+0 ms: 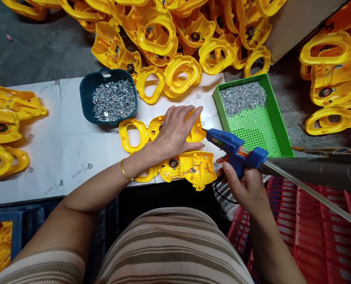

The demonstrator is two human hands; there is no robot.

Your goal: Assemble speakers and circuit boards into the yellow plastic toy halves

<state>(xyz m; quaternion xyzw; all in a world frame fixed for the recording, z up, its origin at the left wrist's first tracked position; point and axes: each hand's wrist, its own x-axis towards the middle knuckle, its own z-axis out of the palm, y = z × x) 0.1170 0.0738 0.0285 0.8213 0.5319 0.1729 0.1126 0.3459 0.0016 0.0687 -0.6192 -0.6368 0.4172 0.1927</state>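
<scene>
Left hand (177, 128): is spreading wide over the far shell (196, 133); contact unclear.
Right hand (246, 187): is gripping a glue gun (230, 142), nozzle (208, 134) facing that shell.
Near shell (203, 167): is lying alongside on white paper (74, 152).

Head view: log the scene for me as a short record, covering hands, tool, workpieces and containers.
Left hand: spread over the far yellow housing; contact partly hidden
Right hand: gripping the blue glue gun
Glue gun: nozzle at the far housing's right end; glue stick out the back
Near yellow housing: open side up, speaker and wires showing
Teal basket: holds silver screw-like pieces
Green tray: similar pieces at its far end
Background: heaped yellow housings
</scene>
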